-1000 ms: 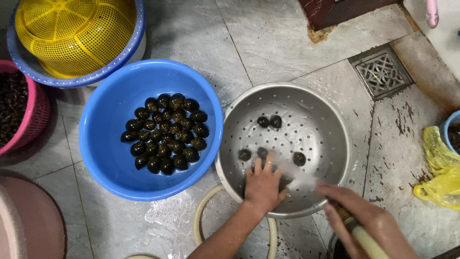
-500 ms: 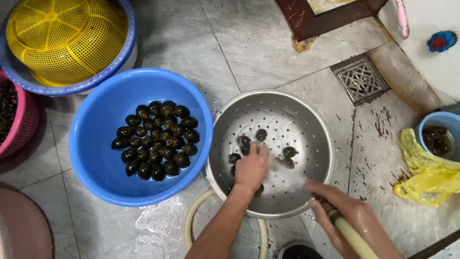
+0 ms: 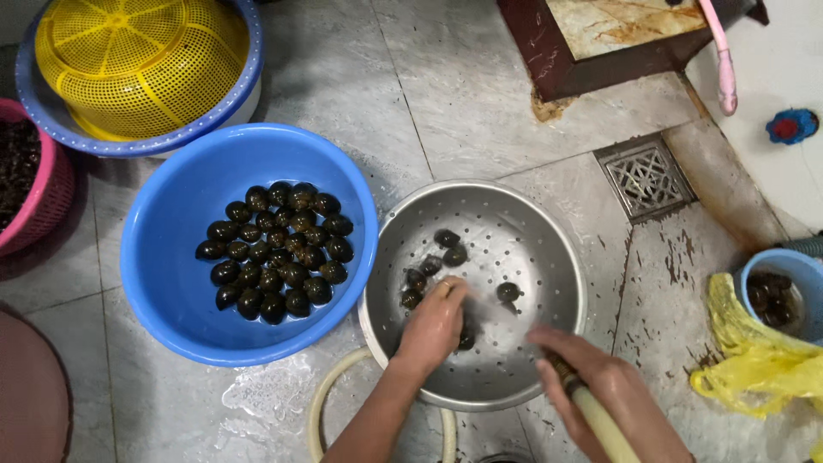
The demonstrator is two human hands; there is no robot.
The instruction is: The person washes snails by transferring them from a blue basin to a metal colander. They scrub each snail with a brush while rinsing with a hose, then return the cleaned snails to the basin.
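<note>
A perforated metal colander [image 3: 549, 257] sits on the wet floor with several dark snails [image 3: 446, 240] inside. My left hand [image 3: 433, 330] reaches into it, fingers curled over snails near its front wall. My right hand [image 3: 613, 403] grips a pale water hose [image 3: 600, 420] at the colander's near right rim, spraying water across the bowl. To the left stands a blue basin [image 3: 171, 283] holding a heap of dark snails [image 3: 279, 249].
A yellow basket in a blue-rimmed basin [image 3: 129, 69] is at the top left, a pink basket [image 3: 39, 184] of dark shells at the left edge. A floor drain [image 3: 647, 176], yellow bag [image 3: 754, 360] and small blue bucket [image 3: 776, 279] lie right.
The view has shifted, so everything sits lower left in frame. My left hand keeps working among the snails in the colander; my right hand stays on the hose.
</note>
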